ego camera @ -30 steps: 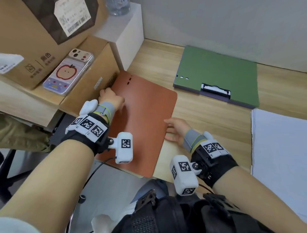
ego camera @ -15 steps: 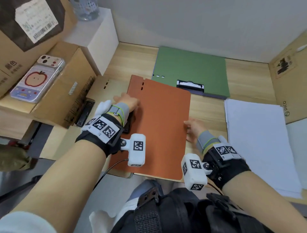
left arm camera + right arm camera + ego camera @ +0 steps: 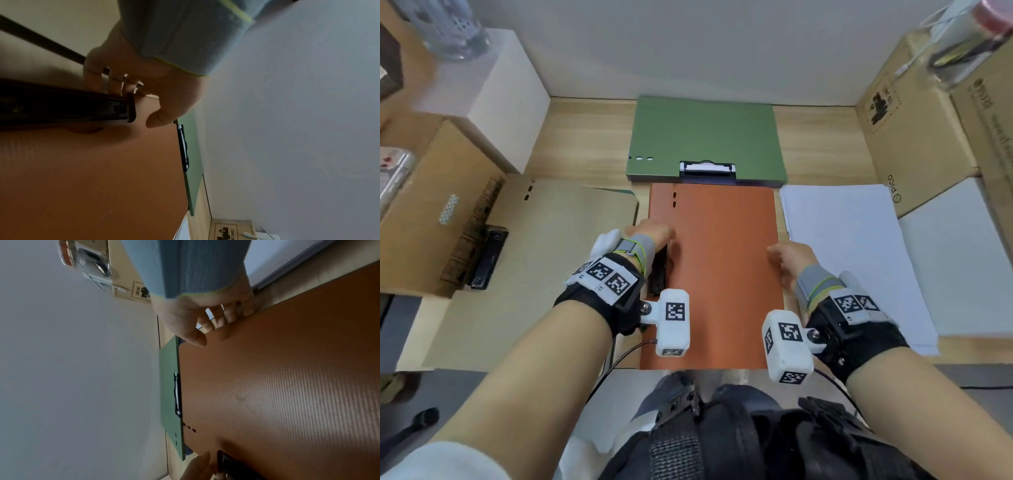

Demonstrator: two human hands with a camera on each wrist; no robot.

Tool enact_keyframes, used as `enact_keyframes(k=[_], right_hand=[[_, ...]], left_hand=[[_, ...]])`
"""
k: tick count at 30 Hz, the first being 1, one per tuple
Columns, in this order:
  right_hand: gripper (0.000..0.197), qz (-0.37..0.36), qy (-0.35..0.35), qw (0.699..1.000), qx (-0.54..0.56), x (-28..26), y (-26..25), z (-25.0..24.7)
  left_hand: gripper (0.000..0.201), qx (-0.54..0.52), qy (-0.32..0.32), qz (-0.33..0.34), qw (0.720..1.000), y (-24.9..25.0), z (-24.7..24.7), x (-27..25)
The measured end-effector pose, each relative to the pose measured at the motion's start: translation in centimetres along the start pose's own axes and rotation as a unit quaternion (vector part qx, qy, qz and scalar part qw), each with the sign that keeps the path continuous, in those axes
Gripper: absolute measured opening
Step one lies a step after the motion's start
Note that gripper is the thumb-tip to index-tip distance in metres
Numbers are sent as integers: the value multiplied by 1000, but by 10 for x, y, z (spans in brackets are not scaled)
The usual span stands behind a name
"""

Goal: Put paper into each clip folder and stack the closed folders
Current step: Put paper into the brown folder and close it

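An orange clip folder [image 3: 714, 274] lies closed in front of me, its black side clip [image 3: 659, 274] on the left edge. My left hand [image 3: 654, 234] grips that edge just beyond the clip [image 3: 61, 107], thumb on top and fingers curled under. On the opposite edge, my right hand [image 3: 786, 257] holds the folder [image 3: 287, 386] the same way. A green folder [image 3: 705, 137] with a black clip lies closed behind it. A tan folder [image 3: 558, 260] lies to the left. A stack of white paper [image 3: 852, 260] sits to the right.
Cardboard boxes [image 3: 428, 222] and a white box [image 3: 496, 92] crowd the left side, with a phone [image 3: 392, 171] on top. More cardboard boxes [image 3: 914, 137] stand at the right. A wall closes off the back of the desk.
Both hands have carried the orange folder rightward from the boxes at the left and squared it up at the desk's centre, between the tan folder and the paper.
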State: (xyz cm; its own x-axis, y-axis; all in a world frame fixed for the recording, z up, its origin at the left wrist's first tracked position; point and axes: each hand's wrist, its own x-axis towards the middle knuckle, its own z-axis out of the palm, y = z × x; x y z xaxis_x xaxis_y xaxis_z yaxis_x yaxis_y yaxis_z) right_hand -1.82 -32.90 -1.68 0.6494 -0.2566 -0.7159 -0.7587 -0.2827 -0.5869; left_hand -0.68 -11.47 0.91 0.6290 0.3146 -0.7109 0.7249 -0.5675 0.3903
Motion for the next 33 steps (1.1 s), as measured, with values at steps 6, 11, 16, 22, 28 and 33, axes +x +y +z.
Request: enact_keyframes(k=[6,11,16,22,28,33], right_hand=[[38,12,8,1000,23,-5,-3,-13],[30,-47,11,998,48,-14,-13,-24],[19,-70,-21,988,133,-36,-41,-38],[24,-156,-102,972,146,-57,-74,-32],[28,-225,-156,949,154,-75,-102,-14],[23,-247,-196,936,157,-77,-113,10]], left_hand=[[49,-20,-8,5,1000,8,9,-9],[50,-47,-39,17,998,17,13,-13],[47,-81,-108,55,989,42,13,-34],[79,-153,-162,129,966,77,2,-68],[65,-120,-166,178,962,80,-26,-80],[36,-175,-197,192,945,64,-52,-78]])
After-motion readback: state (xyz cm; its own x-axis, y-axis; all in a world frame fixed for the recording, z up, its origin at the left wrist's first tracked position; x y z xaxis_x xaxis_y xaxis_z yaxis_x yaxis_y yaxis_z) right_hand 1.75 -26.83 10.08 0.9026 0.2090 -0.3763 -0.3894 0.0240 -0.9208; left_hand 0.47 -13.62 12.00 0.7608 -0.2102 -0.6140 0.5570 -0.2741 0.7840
